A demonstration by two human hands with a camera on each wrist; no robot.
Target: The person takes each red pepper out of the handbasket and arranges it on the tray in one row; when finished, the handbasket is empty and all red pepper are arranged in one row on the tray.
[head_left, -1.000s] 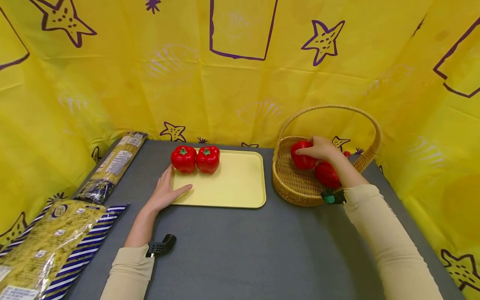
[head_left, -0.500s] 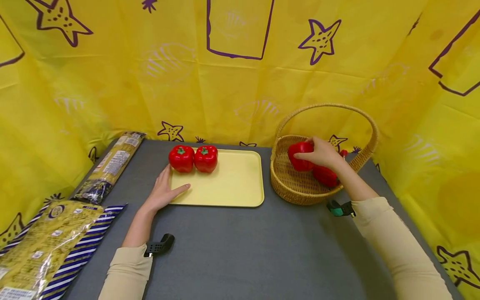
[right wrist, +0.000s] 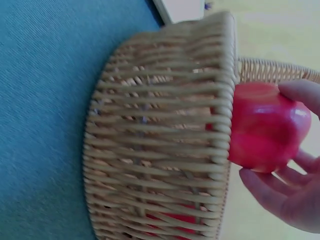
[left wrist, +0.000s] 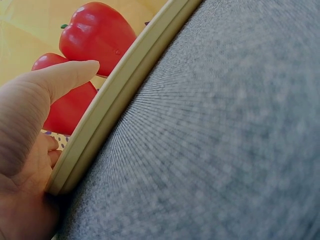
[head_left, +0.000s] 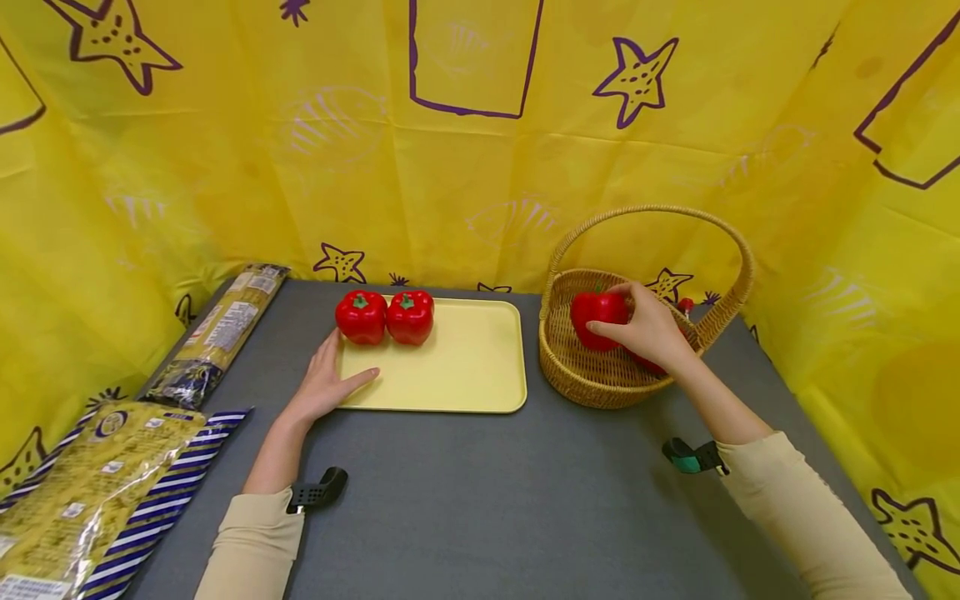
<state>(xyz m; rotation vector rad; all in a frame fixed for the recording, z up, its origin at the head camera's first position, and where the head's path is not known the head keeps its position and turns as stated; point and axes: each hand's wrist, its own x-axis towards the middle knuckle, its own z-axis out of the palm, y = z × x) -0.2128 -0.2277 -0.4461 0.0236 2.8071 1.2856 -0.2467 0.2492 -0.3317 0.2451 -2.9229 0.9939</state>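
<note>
A red bell pepper [head_left: 597, 319] is pinched between the thumb and fingers of my right hand [head_left: 648, 329], at the mouth of the wicker basket [head_left: 581, 392]. In the right wrist view this pepper [right wrist: 267, 127] shows partly above the basket's rim. More red [head_left: 647, 364] lies low in the basket, mostly hidden by the hand. My left hand [head_left: 327, 379] rests at the left edge of the yellow tray [head_left: 468, 367], fingers along its outside and thumb stretched over it. On the tray's back left, two red bell peppers, a left one [head_left: 361, 317] and a right one [head_left: 410, 317], stand side by side.
At the left lie a long pasta packet [head_left: 225, 329] and a larger pasta bag [head_left: 97, 492] with striped edges. The basket's tall handle [head_left: 652, 208] arches over its opening. A yellow patterned curtain [head_left: 450, 167] surrounds the grey table [head_left: 480, 492].
My right hand has raised the bell pepper a little inside the basket, and the pepper has turned more upright. The left hand stays at the tray. The whole head view has shifted slightly.
</note>
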